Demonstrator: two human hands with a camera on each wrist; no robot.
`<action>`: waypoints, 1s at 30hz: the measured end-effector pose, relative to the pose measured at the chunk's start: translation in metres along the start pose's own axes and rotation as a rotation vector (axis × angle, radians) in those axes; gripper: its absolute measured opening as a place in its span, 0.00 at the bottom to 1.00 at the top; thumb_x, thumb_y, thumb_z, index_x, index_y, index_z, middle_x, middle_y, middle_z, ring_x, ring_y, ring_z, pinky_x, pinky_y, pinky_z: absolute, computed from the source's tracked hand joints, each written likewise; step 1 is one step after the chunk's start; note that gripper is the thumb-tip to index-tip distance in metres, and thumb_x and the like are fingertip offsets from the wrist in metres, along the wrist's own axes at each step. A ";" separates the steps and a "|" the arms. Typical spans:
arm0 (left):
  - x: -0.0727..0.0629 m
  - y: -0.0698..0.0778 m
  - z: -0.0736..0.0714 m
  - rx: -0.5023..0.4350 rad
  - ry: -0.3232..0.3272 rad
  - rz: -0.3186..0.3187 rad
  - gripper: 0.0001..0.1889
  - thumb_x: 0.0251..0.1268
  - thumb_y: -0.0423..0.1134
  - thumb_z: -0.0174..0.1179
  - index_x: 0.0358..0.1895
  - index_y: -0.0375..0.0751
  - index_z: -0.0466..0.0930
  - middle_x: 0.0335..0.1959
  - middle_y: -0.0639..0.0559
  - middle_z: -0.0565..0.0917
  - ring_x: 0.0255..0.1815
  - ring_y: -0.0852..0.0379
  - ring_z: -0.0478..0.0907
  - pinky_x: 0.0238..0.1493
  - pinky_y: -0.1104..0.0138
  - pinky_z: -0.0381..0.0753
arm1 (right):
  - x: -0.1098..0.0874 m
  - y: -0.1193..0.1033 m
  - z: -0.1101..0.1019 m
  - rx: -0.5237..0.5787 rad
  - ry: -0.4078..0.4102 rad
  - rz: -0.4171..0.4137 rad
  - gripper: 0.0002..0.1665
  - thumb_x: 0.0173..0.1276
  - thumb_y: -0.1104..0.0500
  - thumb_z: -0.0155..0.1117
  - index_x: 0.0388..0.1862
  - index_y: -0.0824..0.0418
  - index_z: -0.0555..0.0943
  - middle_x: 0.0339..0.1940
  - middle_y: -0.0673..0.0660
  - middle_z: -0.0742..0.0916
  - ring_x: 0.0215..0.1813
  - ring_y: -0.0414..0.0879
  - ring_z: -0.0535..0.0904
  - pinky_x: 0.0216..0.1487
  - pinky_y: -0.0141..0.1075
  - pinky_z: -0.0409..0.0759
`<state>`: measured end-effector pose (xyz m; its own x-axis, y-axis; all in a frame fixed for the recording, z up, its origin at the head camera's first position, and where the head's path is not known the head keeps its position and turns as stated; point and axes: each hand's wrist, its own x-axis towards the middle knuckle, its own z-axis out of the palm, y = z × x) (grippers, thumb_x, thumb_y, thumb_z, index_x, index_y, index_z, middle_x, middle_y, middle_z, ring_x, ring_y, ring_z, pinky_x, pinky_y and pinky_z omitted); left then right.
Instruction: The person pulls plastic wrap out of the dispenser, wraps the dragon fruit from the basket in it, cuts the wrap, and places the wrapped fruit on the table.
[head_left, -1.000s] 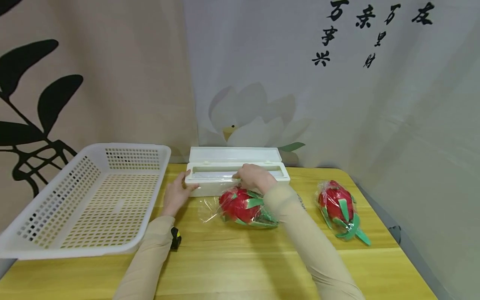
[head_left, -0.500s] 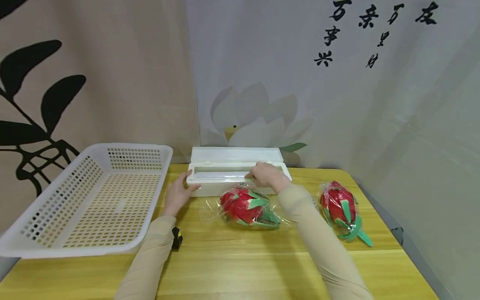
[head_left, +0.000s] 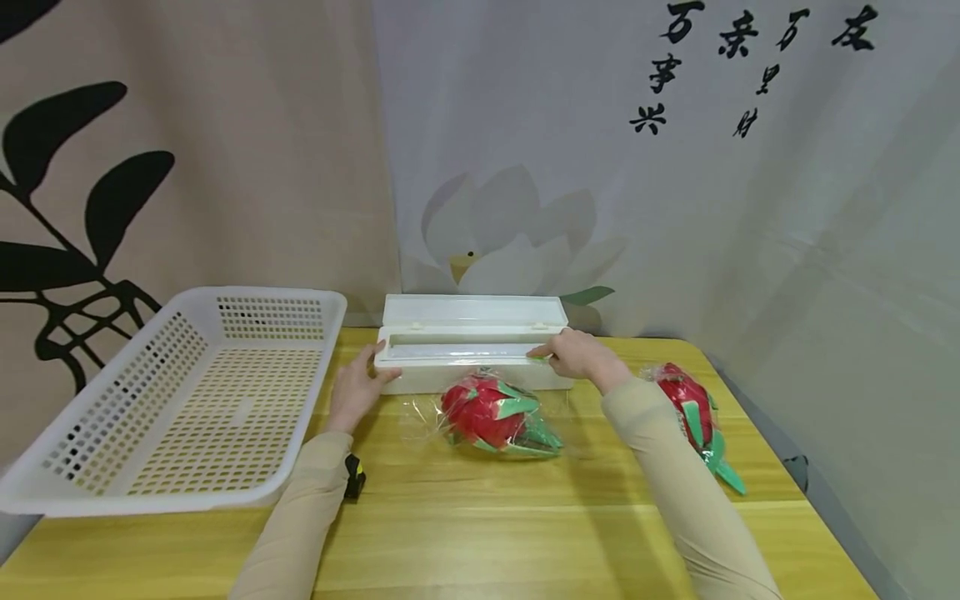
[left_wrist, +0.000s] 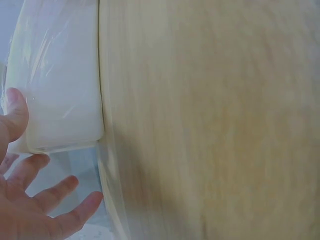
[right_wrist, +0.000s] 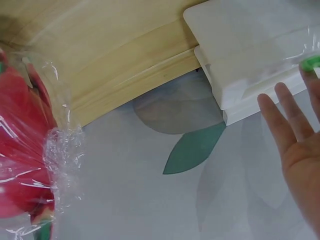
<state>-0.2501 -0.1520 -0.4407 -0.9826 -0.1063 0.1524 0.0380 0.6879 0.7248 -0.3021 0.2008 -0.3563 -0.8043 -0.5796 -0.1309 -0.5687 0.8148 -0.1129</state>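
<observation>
A white cling film dispenser (head_left: 420, 380) sits at the back of the table with its lid raised. My left hand (head_left: 352, 392) grips its left end, thumb on the front face and forefinger at the end wall in the left wrist view. My right hand (head_left: 585, 357) is at the dispenser's right end, forefinger on a small green slide cutter (right_wrist: 311, 63), its other fingers spread loosely. Directly in front of the dispenser lies a red dragon fruit (head_left: 483, 410) with green leaf tips, loose clear film around it. A second dragon fruit (head_left: 686, 402), film-wrapped, lies right of it, partly behind my right sleeve.
A large white perforated basket (head_left: 300, 454) occupies the table's left side. Between it and the dragon fruit, a small black-and-yellow object (head_left: 354, 478) lies beside my left sleeve. A printed curtain (head_left: 510, 125) hangs right behind the table (head_left: 450, 533).
My right hand has slid rightward along the dispenser's front edge, from near the middle to its right end. My left hand keeps its grip on the left end.
</observation>
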 end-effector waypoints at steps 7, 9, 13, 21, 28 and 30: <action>0.000 0.001 0.001 -0.021 -0.012 0.015 0.33 0.62 0.48 0.62 0.68 0.44 0.64 0.60 0.32 0.75 0.16 0.59 0.57 0.20 0.66 0.61 | -0.004 0.006 0.001 -0.012 0.013 -0.012 0.31 0.63 0.72 0.45 0.57 0.48 0.80 0.08 0.52 0.70 0.17 0.39 0.46 0.21 0.30 0.49; 0.001 0.001 0.002 -0.020 -0.013 0.016 0.32 0.62 0.48 0.62 0.68 0.44 0.64 0.61 0.32 0.75 0.17 0.59 0.58 0.21 0.66 0.61 | -0.005 0.007 0.001 -0.011 0.019 -0.019 0.31 0.62 0.72 0.45 0.57 0.48 0.81 0.08 0.52 0.71 0.17 0.39 0.46 0.21 0.30 0.49; 0.002 -0.001 0.003 -0.017 -0.012 0.016 0.32 0.62 0.48 0.62 0.68 0.44 0.65 0.64 0.33 0.72 0.16 0.59 0.57 0.21 0.66 0.61 | -0.008 0.010 0.000 -0.007 0.028 -0.028 0.31 0.62 0.72 0.45 0.57 0.49 0.81 0.08 0.51 0.70 0.17 0.39 0.45 0.21 0.30 0.48; 0.001 -0.003 0.001 -0.008 -0.006 -0.001 0.33 0.61 0.50 0.62 0.69 0.45 0.64 0.56 0.34 0.78 0.14 0.61 0.57 0.16 0.69 0.60 | -0.027 0.031 0.000 -0.009 0.095 -0.029 0.30 0.58 0.74 0.48 0.54 0.55 0.83 0.06 0.46 0.64 0.18 0.38 0.45 0.20 0.28 0.48; 0.001 -0.001 -0.002 -0.017 -0.016 0.004 0.33 0.61 0.50 0.62 0.69 0.45 0.64 0.65 0.33 0.71 0.16 0.60 0.55 0.17 0.68 0.60 | -0.033 0.043 0.004 0.017 0.116 -0.049 0.30 0.57 0.74 0.48 0.55 0.55 0.82 0.05 0.46 0.64 0.17 0.36 0.46 0.20 0.28 0.50; 0.001 -0.001 -0.002 -0.020 -0.023 -0.001 0.33 0.62 0.51 0.62 0.69 0.45 0.64 0.66 0.33 0.70 0.15 0.60 0.54 0.17 0.68 0.60 | -0.032 0.044 0.005 0.022 0.114 -0.041 0.30 0.58 0.74 0.48 0.55 0.55 0.82 0.08 0.53 0.73 0.17 0.36 0.46 0.20 0.27 0.50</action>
<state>-0.2508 -0.1542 -0.4400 -0.9866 -0.0905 0.1359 0.0400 0.6734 0.7382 -0.3005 0.2550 -0.3618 -0.7958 -0.6055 -0.0133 -0.5983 0.7894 -0.1376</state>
